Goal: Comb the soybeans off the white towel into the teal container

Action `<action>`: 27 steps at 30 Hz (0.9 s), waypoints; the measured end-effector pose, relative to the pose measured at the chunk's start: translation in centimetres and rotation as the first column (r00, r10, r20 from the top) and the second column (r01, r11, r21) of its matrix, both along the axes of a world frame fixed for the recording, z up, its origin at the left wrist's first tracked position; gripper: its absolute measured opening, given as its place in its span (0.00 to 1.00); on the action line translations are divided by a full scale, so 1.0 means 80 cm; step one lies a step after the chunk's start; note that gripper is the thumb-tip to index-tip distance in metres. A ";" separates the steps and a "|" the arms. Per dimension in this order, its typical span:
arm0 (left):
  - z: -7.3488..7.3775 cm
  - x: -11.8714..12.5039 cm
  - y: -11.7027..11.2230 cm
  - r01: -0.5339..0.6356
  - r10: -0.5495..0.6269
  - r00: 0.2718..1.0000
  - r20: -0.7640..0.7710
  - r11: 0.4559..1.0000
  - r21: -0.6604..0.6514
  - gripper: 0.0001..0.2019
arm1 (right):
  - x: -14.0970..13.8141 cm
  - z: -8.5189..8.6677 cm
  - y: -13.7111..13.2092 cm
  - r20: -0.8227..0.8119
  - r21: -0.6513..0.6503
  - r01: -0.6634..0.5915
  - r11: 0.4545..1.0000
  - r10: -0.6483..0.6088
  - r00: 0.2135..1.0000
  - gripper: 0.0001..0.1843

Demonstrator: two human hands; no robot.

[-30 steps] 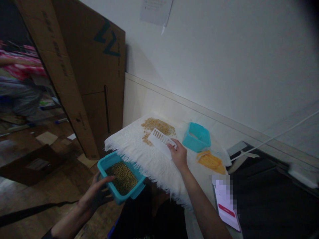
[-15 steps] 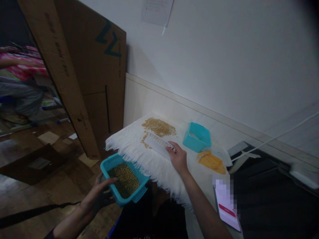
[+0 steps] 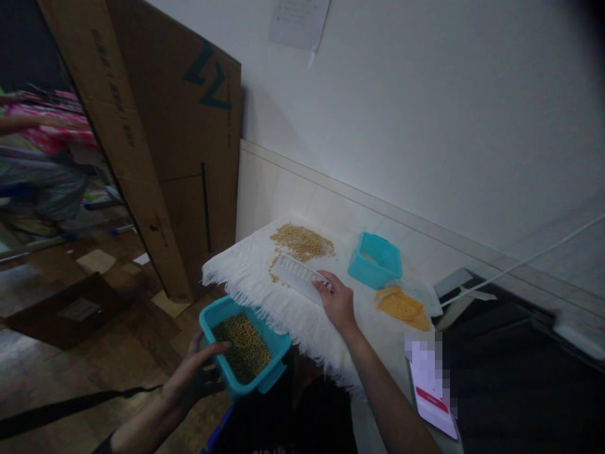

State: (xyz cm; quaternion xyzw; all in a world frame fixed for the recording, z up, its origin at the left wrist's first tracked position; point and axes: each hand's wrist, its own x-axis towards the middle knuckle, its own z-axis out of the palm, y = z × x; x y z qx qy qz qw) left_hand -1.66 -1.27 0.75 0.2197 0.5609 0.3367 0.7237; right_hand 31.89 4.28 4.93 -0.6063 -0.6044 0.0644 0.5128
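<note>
Two bare hands in the head view, well apart, each clamped on something. Out past the fringed near edge of the white cloth (image 3: 258,268), left hand (image 3: 196,372) with thumb over the rim and fingers outside the wall of a blue tub (image 3: 280,343), partly filled with beans (image 3: 248,347). Fringe right at the tub's far rim, touching or not hard to tell. Over the cloth, right hand (image 3: 338,304) pinched on the near end of a white slotted strip (image 3: 295,280), far end by the loose beans just below the main pile (image 3: 302,241). Between strip and fringe, a band of cloth with some room for moving; on the right, a tighter gap before a second blue tub (image 3: 373,271), close to the wall (image 3: 401,126). Just beside that, a crumpled yellow thing (image 3: 404,307), then a phone (image 3: 431,392) nearer the right edge. Beyond the cloth's left corner, a tall cardboard box (image 3: 189,139); below it, wooden floor (image 3: 155,340) around the left forearm.
</note>
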 end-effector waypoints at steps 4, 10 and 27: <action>0.004 -0.001 -0.001 -0.002 0.002 1.000 0.000 1.000 0.015 0.53 | -0.004 0.002 0.001 -0.005 0.004 -0.012 1.000 0.012 1.000 0.19; 0.004 -0.004 -0.001 -0.017 0.018 0.999 -0.027 1.000 0.014 0.54 | -0.012 0.002 0.000 0.004 0.005 -0.062 0.998 0.062 0.998 0.17; 0.001 -0.001 0.000 -0.016 0.016 1.000 -0.021 1.000 0.001 0.54 | -0.010 0.008 -0.010 -0.005 0.005 -0.066 0.998 0.066 0.998 0.17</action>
